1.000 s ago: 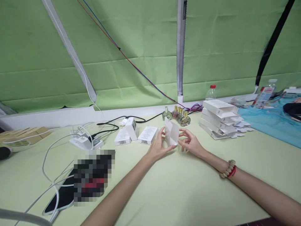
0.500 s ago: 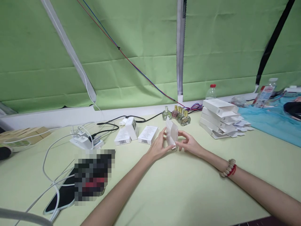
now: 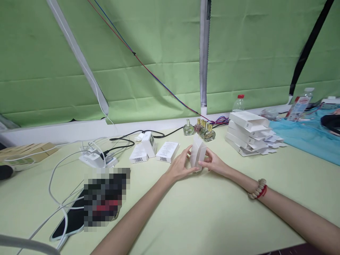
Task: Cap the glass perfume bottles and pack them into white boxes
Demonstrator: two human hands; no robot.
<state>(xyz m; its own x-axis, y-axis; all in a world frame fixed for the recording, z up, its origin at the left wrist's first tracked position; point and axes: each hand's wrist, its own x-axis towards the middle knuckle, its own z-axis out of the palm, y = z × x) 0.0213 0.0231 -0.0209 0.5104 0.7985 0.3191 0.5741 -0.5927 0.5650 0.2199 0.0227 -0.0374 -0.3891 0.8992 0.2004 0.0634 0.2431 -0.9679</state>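
Observation:
Both of my hands hold a small white carton [image 3: 197, 154] upright just above the pale green table [image 3: 202, 212]. My left hand [image 3: 179, 165] pinches its left side with thumb and fingers. From the right, my right hand [image 3: 214, 162] presses fingertips against its lower edge. The carton has an opened-out box shape with its top end up. A bead bracelet with a red cord [image 3: 258, 189] sits on my right wrist.
Several small perfume bottles [image 3: 202, 129] stand behind the carton. A stack of flat white cartons [image 3: 248, 134] lies to the right. Three white boxes [image 3: 154, 151] rest to the left, beside a power strip with cables [image 3: 97, 159]. A blue cloth [image 3: 308, 138] and bottles occupy the far right.
The flat carton has been squeezed open into a box shape and turned more upright. My right hand has closed in on it from the right.

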